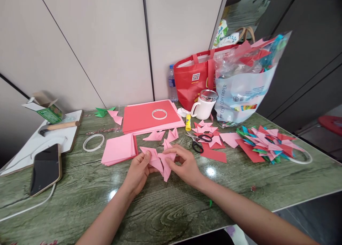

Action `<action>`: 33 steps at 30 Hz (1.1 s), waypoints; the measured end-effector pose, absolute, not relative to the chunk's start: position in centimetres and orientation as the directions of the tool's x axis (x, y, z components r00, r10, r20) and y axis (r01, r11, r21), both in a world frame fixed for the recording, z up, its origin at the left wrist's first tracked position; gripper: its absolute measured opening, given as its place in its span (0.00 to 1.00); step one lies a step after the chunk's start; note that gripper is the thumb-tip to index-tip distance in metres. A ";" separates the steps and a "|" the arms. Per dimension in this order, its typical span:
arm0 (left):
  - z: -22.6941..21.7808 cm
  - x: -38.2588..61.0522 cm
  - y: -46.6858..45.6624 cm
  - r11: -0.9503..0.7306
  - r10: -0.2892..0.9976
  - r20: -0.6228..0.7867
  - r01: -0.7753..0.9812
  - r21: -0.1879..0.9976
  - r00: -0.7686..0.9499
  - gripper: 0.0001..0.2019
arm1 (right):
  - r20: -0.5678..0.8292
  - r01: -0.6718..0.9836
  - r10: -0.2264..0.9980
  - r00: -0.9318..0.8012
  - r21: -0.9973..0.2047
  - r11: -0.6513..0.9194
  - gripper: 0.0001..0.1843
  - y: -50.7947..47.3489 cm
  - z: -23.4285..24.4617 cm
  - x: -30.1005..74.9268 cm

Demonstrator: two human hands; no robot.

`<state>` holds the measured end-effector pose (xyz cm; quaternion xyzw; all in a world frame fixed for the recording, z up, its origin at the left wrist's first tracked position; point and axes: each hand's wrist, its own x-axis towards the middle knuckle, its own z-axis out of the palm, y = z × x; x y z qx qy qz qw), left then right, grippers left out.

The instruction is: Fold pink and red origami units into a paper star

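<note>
Low over the near middle of the table, both hands hold folded pink paper. My left hand [139,172] pinches one folded pink piece [153,155] between thumb and fingers. A second folded pink piece [167,166] is gripped by my right hand [184,163], thumb and fingertips closed on it. The two pieces meet or overlap at their inner edges; whether they are joined I cannot tell. Just beyond the fingers lie two more folded pink pieces [154,135]. A stack of pink paper squares [117,150] is left of my left hand.
Scissors [198,141], a yellow glue stick [188,122] and a white mug [205,104] stand or lie behind my right hand. To the right is a heap of coloured folded pieces [269,141]. Red sheets [141,116] lie behind; a phone [46,168] and hammer [58,126] are left.
</note>
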<state>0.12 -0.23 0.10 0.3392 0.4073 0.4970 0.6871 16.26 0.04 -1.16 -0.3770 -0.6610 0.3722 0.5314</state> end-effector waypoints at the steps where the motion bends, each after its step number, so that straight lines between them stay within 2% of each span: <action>1: 0.1 0.1 -0.2 0.275 0.960 -0.224 -0.406 0.871 0.169 0.17 | 0.421 0.111 0.894 -0.155 -0.891 0.440 0.10 0.0 -1.2 16.3; 9: 0.1 0.3 -0.3 0.299 0.954 -0.263 -0.367 0.881 0.145 0.17 | 0.406 0.114 0.901 -0.153 -0.899 0.424 0.10 0.1 -1.4 16.2; 15: -0.1 0.3 -0.5 0.300 0.946 -0.244 -0.296 0.907 0.214 0.15 | 0.393 0.136 0.910 -0.133 -0.902 0.410 0.10 0.2 -1.3 16.2; 21: -0.2 0.2 -0.5 0.269 0.943 -0.215 -0.198 0.943 0.256 0.15 | 0.446 0.213 0.884 -0.143 -0.858 0.467 0.10 0.1 -1.1 16.4; 28: -0.3 0.3 -0.6 0.265 0.953 -0.211 -0.258 0.929 0.218 0.21 | 0.438 0.245 0.885 -0.158 -0.851 0.465 0.13 0.2 -1.1 16.5; 33: -0.1 0.4 -0.6 0.263 0.954 -0.217 -0.234 0.936 0.205 0.22 | 0.432 0.250 0.885 -0.174 -0.849 0.464 0.14 0.3 -1.4 16.4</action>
